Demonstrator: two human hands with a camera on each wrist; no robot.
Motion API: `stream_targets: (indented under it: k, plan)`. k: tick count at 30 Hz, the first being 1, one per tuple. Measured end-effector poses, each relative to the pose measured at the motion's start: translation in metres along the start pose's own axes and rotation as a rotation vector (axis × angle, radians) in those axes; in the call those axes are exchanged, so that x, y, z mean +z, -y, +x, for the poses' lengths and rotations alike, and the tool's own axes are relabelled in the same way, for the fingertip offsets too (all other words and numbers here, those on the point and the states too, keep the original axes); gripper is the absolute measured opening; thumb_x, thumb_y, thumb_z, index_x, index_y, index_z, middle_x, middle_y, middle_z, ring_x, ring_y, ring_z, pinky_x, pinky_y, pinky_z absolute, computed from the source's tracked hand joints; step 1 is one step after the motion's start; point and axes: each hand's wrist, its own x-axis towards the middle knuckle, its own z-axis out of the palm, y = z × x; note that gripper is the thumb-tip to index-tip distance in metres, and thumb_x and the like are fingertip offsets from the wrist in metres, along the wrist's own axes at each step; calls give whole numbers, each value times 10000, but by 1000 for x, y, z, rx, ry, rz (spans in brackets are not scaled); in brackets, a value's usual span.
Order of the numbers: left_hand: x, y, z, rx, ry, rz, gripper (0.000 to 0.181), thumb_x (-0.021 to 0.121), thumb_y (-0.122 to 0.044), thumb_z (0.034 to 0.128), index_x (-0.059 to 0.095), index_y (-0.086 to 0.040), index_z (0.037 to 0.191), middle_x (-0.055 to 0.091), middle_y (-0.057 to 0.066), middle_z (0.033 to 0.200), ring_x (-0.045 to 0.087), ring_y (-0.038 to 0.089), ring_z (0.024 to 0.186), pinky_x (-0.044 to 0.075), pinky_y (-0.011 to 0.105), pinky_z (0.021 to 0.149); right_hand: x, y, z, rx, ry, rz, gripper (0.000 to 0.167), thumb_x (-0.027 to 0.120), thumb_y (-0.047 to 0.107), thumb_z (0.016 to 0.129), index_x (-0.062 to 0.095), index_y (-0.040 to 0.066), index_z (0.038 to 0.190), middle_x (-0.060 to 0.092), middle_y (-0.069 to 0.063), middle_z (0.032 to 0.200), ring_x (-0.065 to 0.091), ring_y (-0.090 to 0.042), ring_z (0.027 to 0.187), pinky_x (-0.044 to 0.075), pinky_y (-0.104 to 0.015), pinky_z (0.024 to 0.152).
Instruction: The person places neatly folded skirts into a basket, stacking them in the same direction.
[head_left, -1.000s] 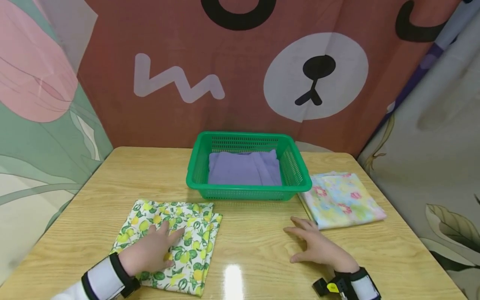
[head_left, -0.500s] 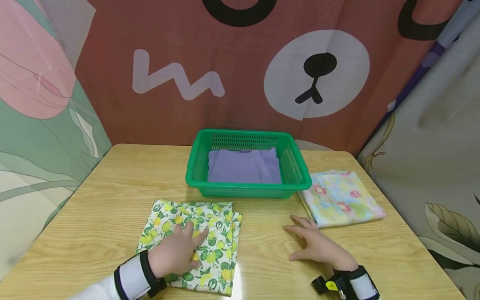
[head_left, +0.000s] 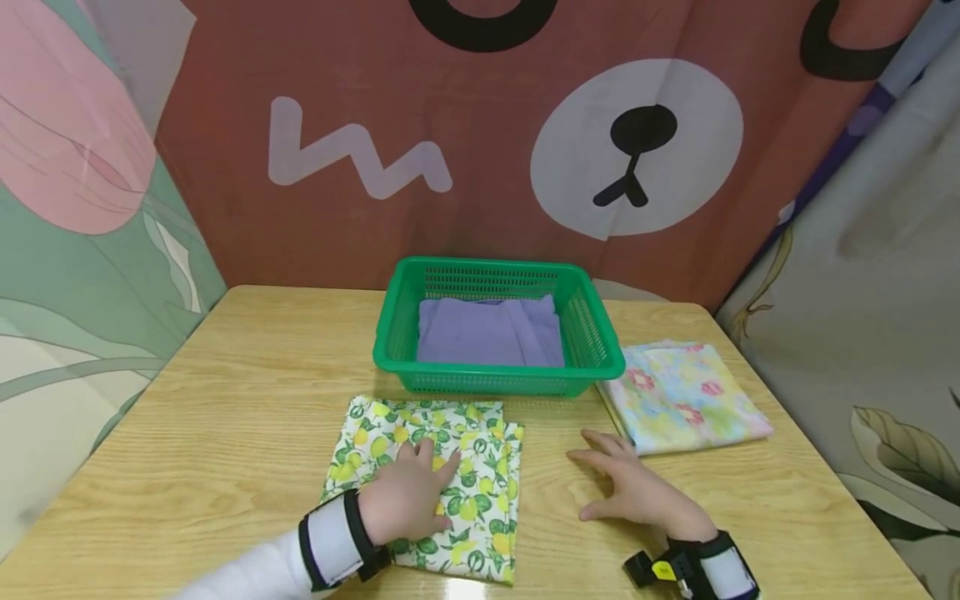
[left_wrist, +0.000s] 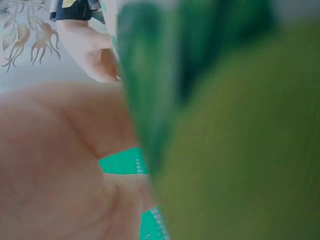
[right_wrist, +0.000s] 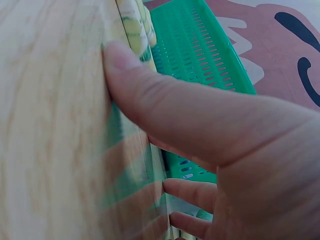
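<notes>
A folded cloth with a lemon print (head_left: 480, 492) lies on the table in front of the basket. My left hand (head_left: 408, 492) rests on top of it with its fingers spread. In the left wrist view the cloth (left_wrist: 225, 140) fills the right side, blurred, beside the left palm (left_wrist: 55, 160). To the right, my right hand (head_left: 637, 492) touches the bare tabletop, thumb and fingers apart and nothing between them. The right wrist view has its thumb (right_wrist: 165, 100) and fingertips on the wood, the lemon cloth (right_wrist: 134, 30) beyond.
A green plastic basket (head_left: 495, 382) stands at the back with a folded purple cloth (head_left: 487, 333) inside. Right of it lies a folded pastel floral cloth (head_left: 686, 400), close to the right fingertips. A bear-print curtain (head_left: 480, 167) hangs behind the wooden table (head_left: 247, 375).
The lemon-print cloth has slid to the right across the table under my left hand, stopping nearer the middle. My right hand has stayed in place.
</notes>
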Motion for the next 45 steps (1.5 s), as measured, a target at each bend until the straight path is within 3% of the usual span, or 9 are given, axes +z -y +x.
stream_targets:
  k: [11, 23, 34, 36, 39, 42, 45]
  plan:
    - [0, -22, 19, 32, -24, 31, 821, 693, -597, 749, 393, -291, 1449, 390, 173, 1351, 465, 332, 1097, 453, 313, 493, 1, -1, 0, -17, 8, 5, 783, 768, 493, 689, 553, 67, 1310, 339, -286, 1446, 251, -563, 1290, 266, -736, 945]
    - [-4, -44, 35, -13, -15, 73, 848, 666, -653, 737, 354, -338, 1460, 377, 142, 1385, 463, 325, 1161, 517, 408, 562, -7, -9, -1, -26, 45, 67, 590, 677, 386, 846, 547, 50, 1314, 352, -272, 1454, 262, -522, 1320, 240, -712, 989]
    - [-6, -61, 42, -17, -103, 93, 839, 645, -681, 735, 377, -334, 1450, 418, 144, 1368, 497, 340, 1119, 535, 441, 552, -7, -8, 0, 15, 30, 66, 536, 621, 385, 896, 552, 61, 1317, 347, -254, 1466, 238, -524, 1330, 246, -709, 986]
    - [-6, -60, 44, 6, -108, 57, 814, 639, -673, 746, 398, -323, 1441, 415, 157, 1372, 494, 350, 1128, 534, 445, 579, -7, -8, 0, 18, 27, 69, 536, 621, 390, 896, 555, 60, 1313, 346, -255, 1466, 235, -524, 1331, 243, -711, 987]
    - [-7, -52, 43, 64, -112, -67, 729, 626, -625, 790, 477, -256, 1401, 429, 191, 1383, 482, 390, 1166, 531, 483, 706, -7, -7, 0, 24, 26, 70, 536, 615, 396, 898, 556, 62, 1313, 345, -251, 1469, 233, -520, 1334, 245, -707, 991]
    - [-10, -37, 40, 126, -137, -204, 592, 595, -552, 854, 587, -147, 1286, 531, 195, 1286, 537, 374, 1117, 517, 461, 791, -6, -7, 0, 26, 28, 65, 531, 611, 393, 902, 557, 61, 1312, 345, -250, 1469, 235, -519, 1335, 251, -704, 991]
    - [-12, -19, 35, 145, -191, -300, 522, 552, -486, 910, 616, -74, 1223, 614, 167, 1175, 587, 332, 1056, 509, 444, 830, -6, -7, 0, 43, 29, 77, 530, 610, 388, 904, 554, 58, 1315, 345, -247, 1471, 236, -511, 1341, 247, -699, 1000]
